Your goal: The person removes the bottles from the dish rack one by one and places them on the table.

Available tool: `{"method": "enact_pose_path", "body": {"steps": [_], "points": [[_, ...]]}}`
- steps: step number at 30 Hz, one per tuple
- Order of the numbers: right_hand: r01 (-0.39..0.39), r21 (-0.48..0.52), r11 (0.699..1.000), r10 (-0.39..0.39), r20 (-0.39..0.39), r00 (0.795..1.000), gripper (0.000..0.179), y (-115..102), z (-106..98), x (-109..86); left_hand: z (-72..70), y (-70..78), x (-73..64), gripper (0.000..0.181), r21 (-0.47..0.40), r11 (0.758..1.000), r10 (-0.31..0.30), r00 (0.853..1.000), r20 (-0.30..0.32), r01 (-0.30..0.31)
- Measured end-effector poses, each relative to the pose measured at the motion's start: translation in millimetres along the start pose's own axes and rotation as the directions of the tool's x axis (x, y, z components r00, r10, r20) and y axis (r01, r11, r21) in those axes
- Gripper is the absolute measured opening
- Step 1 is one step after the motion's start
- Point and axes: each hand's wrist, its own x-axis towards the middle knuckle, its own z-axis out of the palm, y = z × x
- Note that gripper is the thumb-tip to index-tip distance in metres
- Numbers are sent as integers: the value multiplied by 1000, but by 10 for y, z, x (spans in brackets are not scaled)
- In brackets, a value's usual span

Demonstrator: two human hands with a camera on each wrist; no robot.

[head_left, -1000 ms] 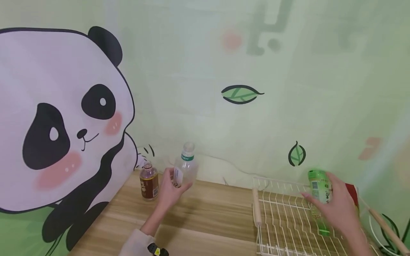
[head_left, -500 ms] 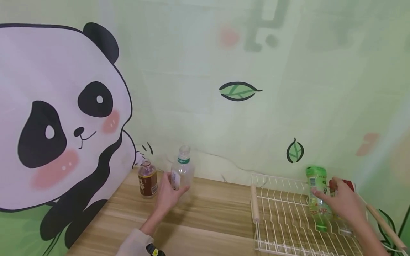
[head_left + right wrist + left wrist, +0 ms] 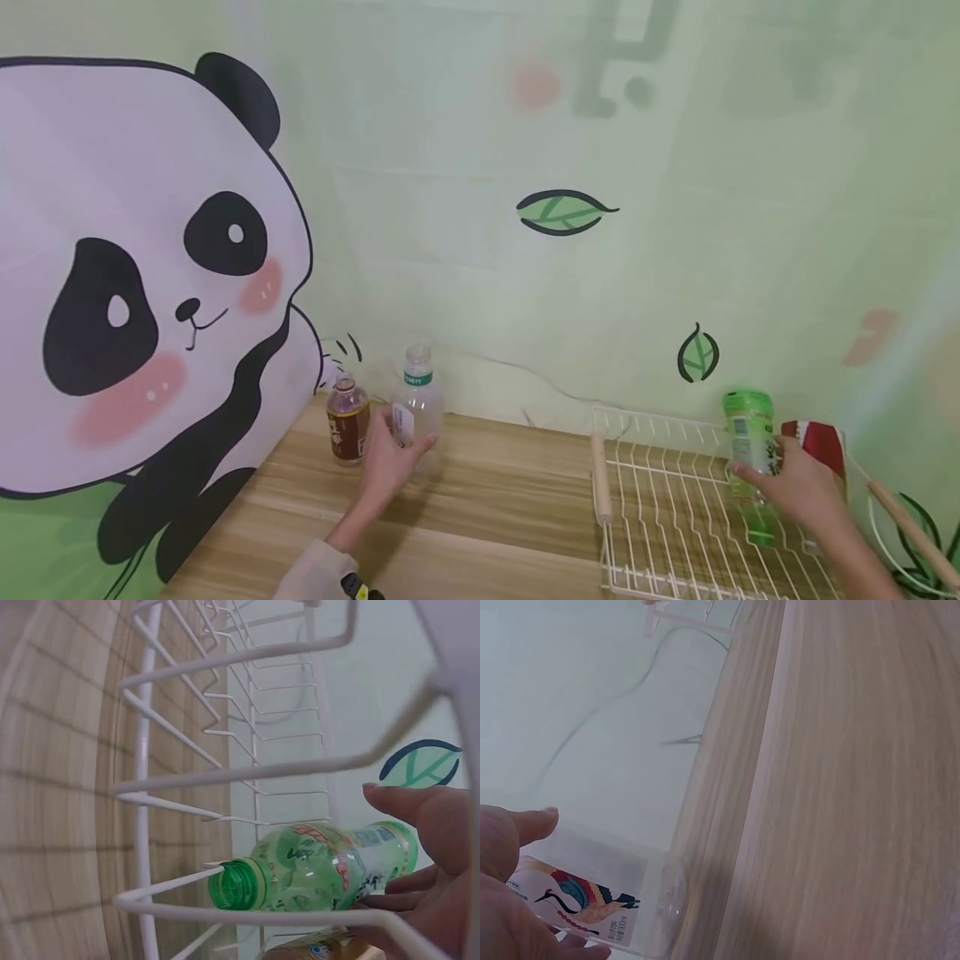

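Observation:
My left hand (image 3: pixel 390 458) holds a clear plastic bottle (image 3: pixel 422 408) upright over the table, thumb on one side and fingers on the other. It has no cap, a green neck band, and a crane picture on its label (image 3: pixel 577 900). To its left stands a capless bottle with a dark red label (image 3: pixel 347 429). My right hand (image 3: pixel 806 492) is at a green bottle (image 3: pixel 315 866) that stands neck down in a white wire rack (image 3: pixel 667 508). Its fingers touch the bottle's side; in the right wrist view the thumb stands apart from it.
A red and white labelled bottle (image 3: pixel 821 446) is in the rack, partly behind my right hand. Wooden handles (image 3: pixel 600 483) flank the rack. Behind the wooden table (image 3: pixel 487 500) hangs a pale green backdrop (image 3: pixel 450 208) with a panda print.
My left hand has carried the clear bottle left and slightly down, nearer the red-labelled bottle. My right hand has come down from the green bottle's upper part to its lower side. The green bottle stays put.

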Motion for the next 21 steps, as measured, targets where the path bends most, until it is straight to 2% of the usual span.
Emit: {"method": "enact_pose_path", "body": {"steps": [3, 8, 12, 16, 21], "points": [[-5, 9, 1000, 5, 5, 1000, 114, 1, 39, 9, -16, -18, -6, 71, 23, 1000, -4, 1000, -1, 4], [15, 20, 1000, -15, -6, 1000, 100, 30, 93, 19, -8, -36, -5, 74, 44, 999, -12, 1000, -11, 13], [6, 23, 1000, -6, 18, 1000, 92, 63, 128, 18, 14, -40, -6, 77, 57, 998, -28, 999, -31, 30], [-12, 34, 999, 11, 44, 999, 89, 87, 153, 20, 31, -41, -8, 76, 73, 997, -23, 998, -53, 26], [-4, 43, 999, 2, 39, 999, 88, 93, 171, 15, 27, -38, -11, 75, 83, 996, -18, 998, -56, 23]]}}
